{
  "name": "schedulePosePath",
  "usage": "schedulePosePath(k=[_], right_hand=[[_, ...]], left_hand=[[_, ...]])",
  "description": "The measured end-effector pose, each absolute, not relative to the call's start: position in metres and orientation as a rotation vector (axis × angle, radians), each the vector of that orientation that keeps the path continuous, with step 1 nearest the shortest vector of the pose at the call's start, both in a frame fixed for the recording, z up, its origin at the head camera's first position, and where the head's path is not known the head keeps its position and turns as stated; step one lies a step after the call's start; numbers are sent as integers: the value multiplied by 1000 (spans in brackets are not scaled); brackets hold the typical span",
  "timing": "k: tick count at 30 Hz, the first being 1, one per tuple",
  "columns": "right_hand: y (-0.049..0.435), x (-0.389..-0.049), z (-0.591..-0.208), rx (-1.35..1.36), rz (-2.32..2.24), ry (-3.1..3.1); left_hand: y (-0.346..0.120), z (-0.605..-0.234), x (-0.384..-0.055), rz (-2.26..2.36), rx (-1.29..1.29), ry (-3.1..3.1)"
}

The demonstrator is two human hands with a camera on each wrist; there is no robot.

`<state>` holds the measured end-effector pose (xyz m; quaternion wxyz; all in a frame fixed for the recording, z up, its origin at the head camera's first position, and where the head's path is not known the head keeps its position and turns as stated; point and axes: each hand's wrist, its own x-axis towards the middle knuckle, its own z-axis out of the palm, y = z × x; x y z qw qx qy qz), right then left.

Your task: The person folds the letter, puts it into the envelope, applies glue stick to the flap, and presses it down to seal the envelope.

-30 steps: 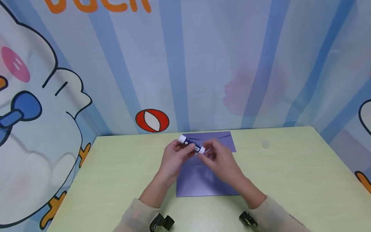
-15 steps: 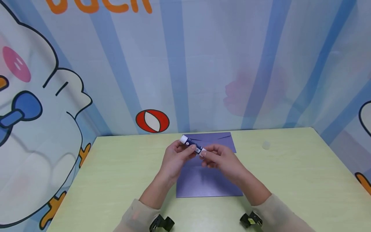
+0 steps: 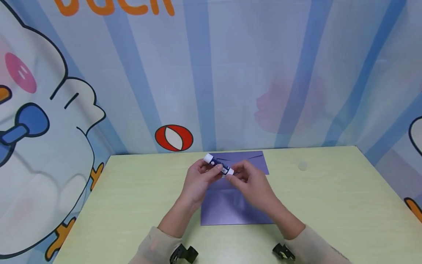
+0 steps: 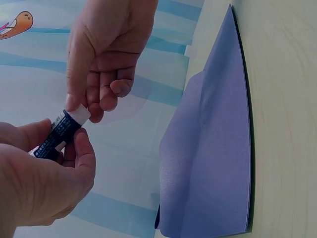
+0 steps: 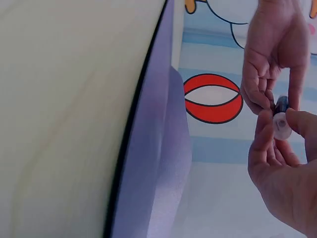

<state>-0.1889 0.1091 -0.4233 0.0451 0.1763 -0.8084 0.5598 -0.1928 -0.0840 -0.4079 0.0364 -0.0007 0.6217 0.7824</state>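
Observation:
A glue stick (image 3: 220, 165) with a dark blue label and white ends is held tilted above a purple envelope (image 3: 230, 205). My left hand (image 3: 199, 179) grips its labelled middle between thumb and fingers. At the lower white end, my right hand (image 3: 252, 183) has its thumb and fingertips on either side, pinching it. The left wrist view shows the white end of the glue stick (image 4: 78, 115) against the right fingertips. In the right wrist view the round end face of the glue stick (image 5: 282, 125) sits between thumb and fingers. The envelope lies with its flap raised toward the back.
The pale yellow table (image 3: 141, 190) runs back to a blue striped backdrop (image 3: 230, 73) with cartoon prints. A small translucent round piece (image 3: 302, 165) lies on the table to the right.
My right hand rolled its thumb over the white end half a second ago, then turned back to nearly its earlier pose. The left hand and glue stick have barely moved.

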Motion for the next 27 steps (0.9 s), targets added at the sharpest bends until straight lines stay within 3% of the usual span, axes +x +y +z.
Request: schedulePosePath(k=[8,18,27], right_hand=[[119,-200,-425,319,2480,-2368],[107,-188,-426,593,1570,-2414],[117,-197,-425,440,2283,-2384]], left_hand=[[-83,-407,-191,2388,40,1921],[-82,-406,-191,2389,10,1929],[-82,-407,-190,2374,32,1940]])
